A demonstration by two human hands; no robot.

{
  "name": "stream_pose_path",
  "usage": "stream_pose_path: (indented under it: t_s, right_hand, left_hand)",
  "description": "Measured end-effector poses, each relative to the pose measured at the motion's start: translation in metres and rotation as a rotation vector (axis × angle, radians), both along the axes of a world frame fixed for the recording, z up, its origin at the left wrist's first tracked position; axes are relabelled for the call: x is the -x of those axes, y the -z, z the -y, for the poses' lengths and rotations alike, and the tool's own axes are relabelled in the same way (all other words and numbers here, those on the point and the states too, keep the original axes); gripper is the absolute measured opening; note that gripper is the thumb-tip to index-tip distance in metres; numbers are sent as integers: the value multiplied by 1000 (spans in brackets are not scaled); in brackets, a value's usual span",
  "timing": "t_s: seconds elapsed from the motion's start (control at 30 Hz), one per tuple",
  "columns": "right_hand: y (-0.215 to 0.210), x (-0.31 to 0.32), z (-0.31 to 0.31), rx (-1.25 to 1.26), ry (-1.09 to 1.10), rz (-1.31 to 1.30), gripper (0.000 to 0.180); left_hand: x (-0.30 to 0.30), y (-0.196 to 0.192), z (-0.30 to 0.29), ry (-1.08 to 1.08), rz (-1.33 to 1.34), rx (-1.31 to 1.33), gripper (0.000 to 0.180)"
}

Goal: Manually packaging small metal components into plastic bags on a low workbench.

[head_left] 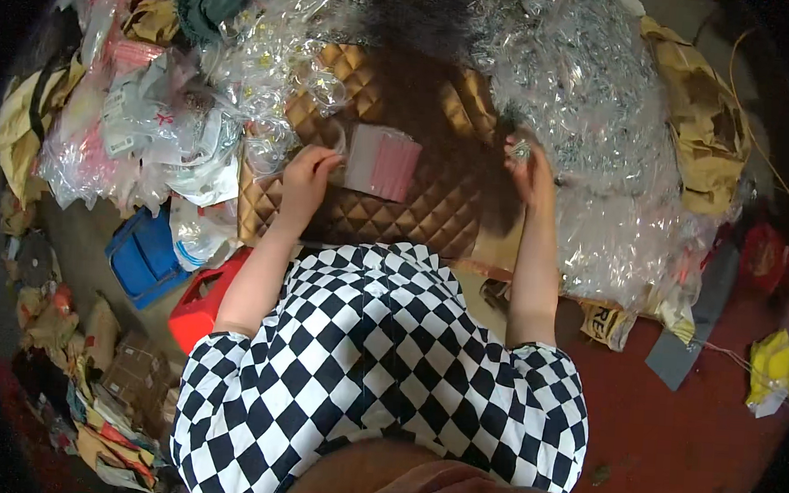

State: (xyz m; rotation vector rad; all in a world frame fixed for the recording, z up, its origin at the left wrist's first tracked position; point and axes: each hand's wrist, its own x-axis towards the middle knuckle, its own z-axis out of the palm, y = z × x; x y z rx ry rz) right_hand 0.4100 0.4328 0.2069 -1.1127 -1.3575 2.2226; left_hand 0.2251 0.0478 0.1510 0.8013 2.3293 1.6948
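My left hand is closed in a pinch just left of a flat clear bag with a whitish part and pink strips. A thin, clear curved piece of plastic rises by its fingertips; whether the fingers grip it is hard to tell. My right hand has its fingers curled around a small silvery piece, too small to name, at the edge of a large heap of shiny clear-wrapped items. The flat bag lies on a brown quilted surface.
Clear packets with yellow bits pile up at the back left, beside plastic bags. Below them stand a blue bin and a red container. Brown paper lies far right; a yellow packet is on the reddish floor.
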Motion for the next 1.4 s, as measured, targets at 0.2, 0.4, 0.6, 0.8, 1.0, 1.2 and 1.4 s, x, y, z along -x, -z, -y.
stream_pose_path:
  t_s: [0.2, 0.4, 0.6, 0.8, 1.0, 1.2, 1.4]
  right_hand:
    - [-14, 149, -23, -1563, -489, 270, 67]
    - [-9, 234, -81, -1573, -502, 1226, 65]
    - [-23, 207, -80, -1540, -346, 989, 51]
    - [-77, 147, 25, -159, -49, -174, 34]
    - [26, 194, 88, -725, -858, 147, 65]
    - [95, 244, 129, -1127, -1129, 225, 78]
    - [54, 220, 115, -1180, -1137, 569, 62]
  left_hand:
    - [1, -38, -36, 66, -34, 1, 9]
    - [-17, -45, -9, 186, -82, 171, 15]
    - [-8, -46, 16, -169, 32, 124, 20]
    - [4, -40, 42, -218, -295, 232, 20]
    - [-1, -43, 32, 76, -53, 378, 60]
    - [-11, -24, 34, 60, -40, 177, 43]
    - [-12, -28, 41, -128, 92, 164, 17]
